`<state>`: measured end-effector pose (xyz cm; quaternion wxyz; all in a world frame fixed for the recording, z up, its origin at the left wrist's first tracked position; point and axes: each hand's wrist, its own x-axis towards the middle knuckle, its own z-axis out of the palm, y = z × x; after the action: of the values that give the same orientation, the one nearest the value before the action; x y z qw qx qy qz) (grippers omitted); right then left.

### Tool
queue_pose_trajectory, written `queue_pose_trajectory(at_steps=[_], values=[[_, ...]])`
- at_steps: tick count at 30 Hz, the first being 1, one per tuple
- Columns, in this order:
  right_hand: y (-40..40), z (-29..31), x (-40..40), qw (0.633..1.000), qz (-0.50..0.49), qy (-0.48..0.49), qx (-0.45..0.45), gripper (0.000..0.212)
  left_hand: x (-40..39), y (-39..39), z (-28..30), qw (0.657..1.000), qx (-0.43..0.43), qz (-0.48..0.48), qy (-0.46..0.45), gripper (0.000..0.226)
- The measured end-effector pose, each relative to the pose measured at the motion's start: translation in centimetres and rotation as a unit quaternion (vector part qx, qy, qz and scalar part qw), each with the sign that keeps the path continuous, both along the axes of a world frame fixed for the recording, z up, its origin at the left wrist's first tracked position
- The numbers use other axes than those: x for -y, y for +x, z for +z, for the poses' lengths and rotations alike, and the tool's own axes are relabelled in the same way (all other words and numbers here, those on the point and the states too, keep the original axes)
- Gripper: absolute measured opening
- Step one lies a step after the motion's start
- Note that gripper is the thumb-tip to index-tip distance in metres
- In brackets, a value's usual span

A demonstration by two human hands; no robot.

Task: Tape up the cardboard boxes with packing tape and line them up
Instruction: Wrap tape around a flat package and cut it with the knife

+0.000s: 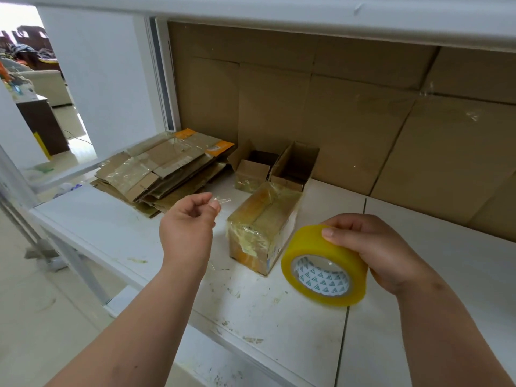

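Note:
A small cardboard box point(262, 227), wrapped in clear tape, lies on the white shelf point(117, 233) between my hands. My right hand point(377, 250) grips a yellow roll of packing tape point(324, 266) just right of the box, held above the shelf. My left hand point(190, 227) hovers left of the box and pinches a small scrap of clear tape point(222, 201) between its fingertips. Two small open boxes point(251, 169) point(294, 166) stand behind the taped one.
A pile of flattened cardboard point(164, 169) lies at the back left of the shelf. Large cardboard sheets point(363, 121) line the back wall. Another white shelf point(279, 12) hangs overhead. The shelf's front edge drops to the floor point(33, 317) on the left.

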<state>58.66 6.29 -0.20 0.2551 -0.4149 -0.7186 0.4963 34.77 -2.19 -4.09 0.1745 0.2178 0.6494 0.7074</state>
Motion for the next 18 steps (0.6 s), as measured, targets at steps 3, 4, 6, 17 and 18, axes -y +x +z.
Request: queue_pose_trajectory(at_steps=[3, 4, 6, 17, 18], values=[[-0.7, -0.1, 0.0, 1.0, -0.011, 0.002, 0.019, 0.031, -0.2, -0.2, -0.5, 1.0, 0.02, -0.003, -0.013, 0.012], [-0.8, -0.2, 0.0, 1.0, -0.014, 0.005, 0.026, 0.032, -0.3, -0.3, -0.6, 1.0, 0.027, -0.004, -0.014, 0.013], [-1.1, -0.1, 0.0, 0.999, -0.018, 0.011, 0.036, 0.034, -0.5, -0.5, -0.7, 0.999, 0.033, -0.004, -0.014, 0.016], [-1.4, -0.3, -0.2, 0.994, -0.027, 0.016, 0.102, 0.008, -0.3, -0.3, -1.9, 0.998, 0.055, 0.007, -0.038, 0.015], [-1.5, -0.3, -0.1, 0.993, -0.023, 0.013, 0.112, 0.007, -0.3, -0.2, -2.1, 0.997, 0.053, 0.004, -0.054, 0.013]])
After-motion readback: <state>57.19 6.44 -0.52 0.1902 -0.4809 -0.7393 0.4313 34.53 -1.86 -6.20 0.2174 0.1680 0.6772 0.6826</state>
